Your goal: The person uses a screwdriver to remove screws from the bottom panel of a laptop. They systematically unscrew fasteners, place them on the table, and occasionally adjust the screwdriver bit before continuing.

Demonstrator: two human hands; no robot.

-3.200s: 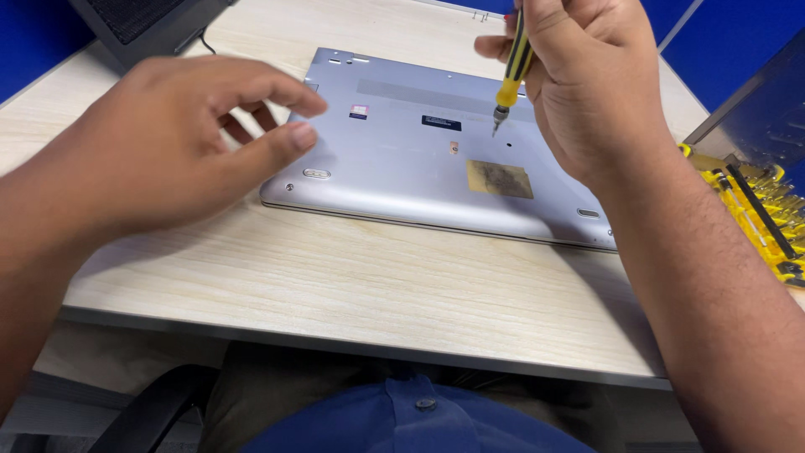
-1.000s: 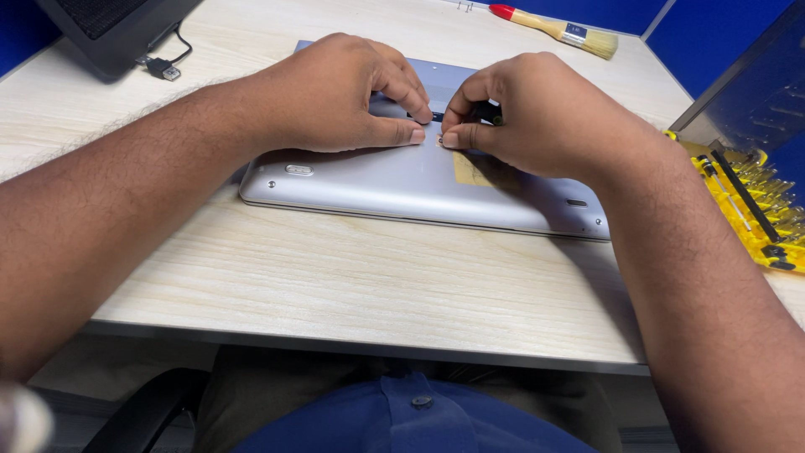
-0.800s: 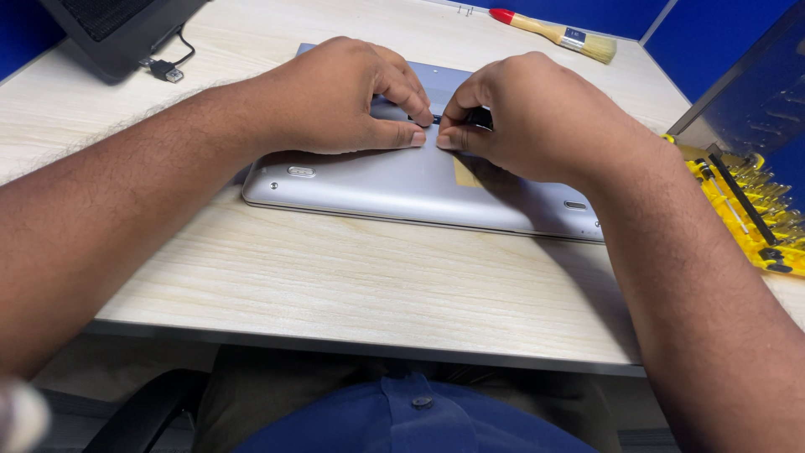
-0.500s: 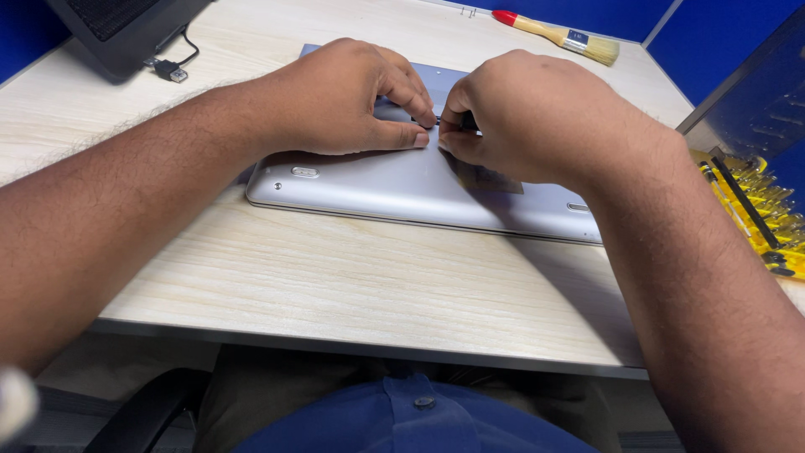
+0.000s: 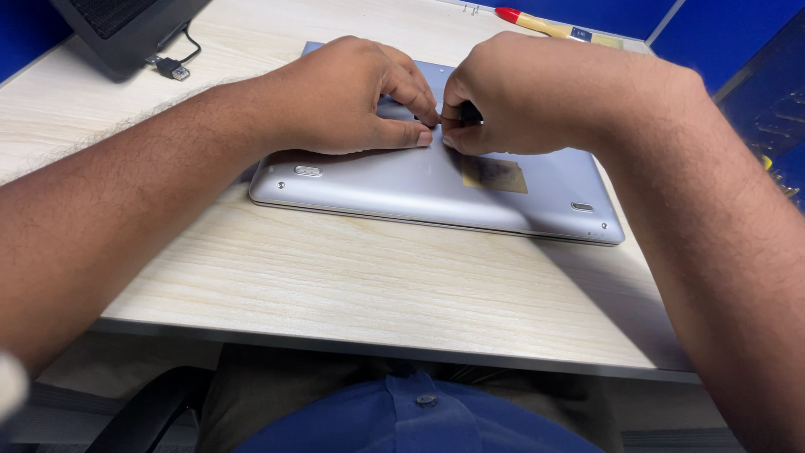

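While both hands meet over the middle of the silver laptop [image 5: 436, 189], which lies bottom-up on the pale wooden desk [image 5: 335, 277] with its long axis running left to right in front of me, I see my left hand [image 5: 352, 96] resting on the shell, fingers curled and thumb stretched along it, its fingertips [image 5: 428, 117] pinched close to those of my right hand [image 5: 537, 96]. My right hand's fingers are closed narrowly around a small dark thing [image 5: 470, 111], mostly hidden; I cannot tell what it is. It sits directly under the right fingertips, touching the laptop's underside, so the right hand is nearer. A red-tipped wooden-handled tool [image 5: 545, 23] lies well apart beyond the laptop, and a dark device [image 5: 126, 25] with a cable plug [image 5: 172, 67] sits far left.
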